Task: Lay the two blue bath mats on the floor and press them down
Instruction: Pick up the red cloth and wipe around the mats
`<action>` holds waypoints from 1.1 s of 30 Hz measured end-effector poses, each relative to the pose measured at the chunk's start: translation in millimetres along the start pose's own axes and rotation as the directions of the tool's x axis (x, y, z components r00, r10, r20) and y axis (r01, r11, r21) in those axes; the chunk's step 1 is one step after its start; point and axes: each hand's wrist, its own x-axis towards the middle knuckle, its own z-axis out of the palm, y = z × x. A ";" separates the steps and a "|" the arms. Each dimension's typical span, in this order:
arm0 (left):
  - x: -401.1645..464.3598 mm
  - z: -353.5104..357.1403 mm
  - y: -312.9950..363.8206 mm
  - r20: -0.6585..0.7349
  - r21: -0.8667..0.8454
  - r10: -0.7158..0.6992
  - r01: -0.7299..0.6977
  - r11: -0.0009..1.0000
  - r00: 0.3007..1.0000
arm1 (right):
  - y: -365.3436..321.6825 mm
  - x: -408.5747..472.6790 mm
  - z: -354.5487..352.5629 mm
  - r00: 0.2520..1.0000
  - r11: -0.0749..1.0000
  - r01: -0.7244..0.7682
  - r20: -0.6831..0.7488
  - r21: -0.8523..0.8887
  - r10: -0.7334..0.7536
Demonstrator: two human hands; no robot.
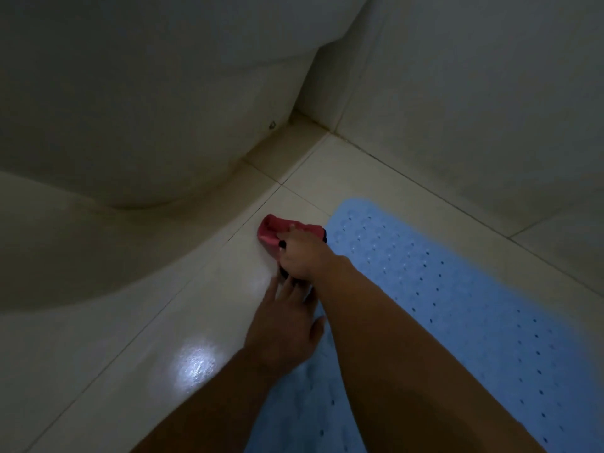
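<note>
Blue bath mat [457, 305] lay flat on tiled floor [130, 354], lower right. Left hand [284, 325] open, fingers straight, at mat's left edge. Beyond it, right hand [302, 253] gripped a pink object [273, 232] on the floor, beside mat's far end.

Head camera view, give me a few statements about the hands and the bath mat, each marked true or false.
1. A blue mat lies on the tiled floor. True.
2. The right hand grips a red object. True.
3. The left hand holds the red object. False: its fingers are straight and hold nothing.
4. The red object rests on the middle of the mat. False: it sits at the mat's far left end.
</note>
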 end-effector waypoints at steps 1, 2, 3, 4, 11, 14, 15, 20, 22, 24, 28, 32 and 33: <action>7.4 0.1 -3.4 0.021 0.015 0.016 -0.016 1.000 1.000 | 1.8 1.5 -0.6 1.000 1.000 0.012 -0.010 -0.002 -0.012; 14.2 0.1 -7.8 0.028 0.030 0.038 -0.038 0.999 0.999 | 4.7 4.5 -1.1 1.000 1.000 0.022 -0.015 -0.005 -0.022; 20.9 -1.6 -13.1 0.024 0.045 0.070 -0.071 0.996 0.997 | 6.8 7.9 -2.0 1.000 1.000 0.020 -0.019 -0.008 -0.020; 27.9 -4.0 -18.0 0.016 0.055 0.107 -0.108 0.993 0.994 | 8.5 12.1 -2.9 1.000 1.000 0.008 -0.020 -0.010 -0.008; 78.1 -3.0 -27.1 0.010 0.054 0.182 -0.182 0.982 0.983 | 28.0 47.3 -20.6 0.991 0.996 -0.083 -0.100 0.025 0.085; 93.5 -1.2 -21.2 -0.058 -0.006 0.179 -0.180 0.984 0.982 | 39.4 68.0 -27.7 0.991 0.993 -0.121 -0.064 0.008 0.122; 96.5 -6.0 -16.8 -0.128 -0.040 0.156 -0.163 0.986 0.979 | 42.7 72.8 -29.7 0.992 0.993 -0.122 -0.044 -0.007 0.121; 112.7 -7.8 -10.2 -0.308 -0.107 0.096 -0.135 0.985 0.946 | 58.7 96.5 -30.8 0.996 0.991 -0.091 -0.026 -0.102 0.089; 119.9 6.5 -19.9 -0.149 -0.014 0.127 -0.130 0.991 0.981 | 65.1 102.8 -33.2 0.994 0.990 -0.110 -0.023 -0.086 0.109; 124.1 16.8 -27.0 -0.031 0.067 0.128 -0.126 0.990 0.991 | 74.1 105.5 -41.8 0.994 0.995 -0.103 -0.048 -0.018 0.102; 128.6 12.6 -25.6 0.026 0.126 0.111 -0.114 0.986 0.993 | 146.1 172.7 -26.9 0.984 0.983 -0.169 -0.061 -0.077 0.165; 126.5 15.6 -22.5 0.025 0.127 0.085 -0.087 0.988 0.996 | 134.9 128.4 -76.4 0.978 0.978 -0.205 -0.043 -0.034 0.203; 127.2 15.9 -23.0 0.018 0.120 0.081 -0.082 0.989 0.997 | 137.9 118.4 -89.5 0.971 0.972 -0.234 -0.039 0.018 0.234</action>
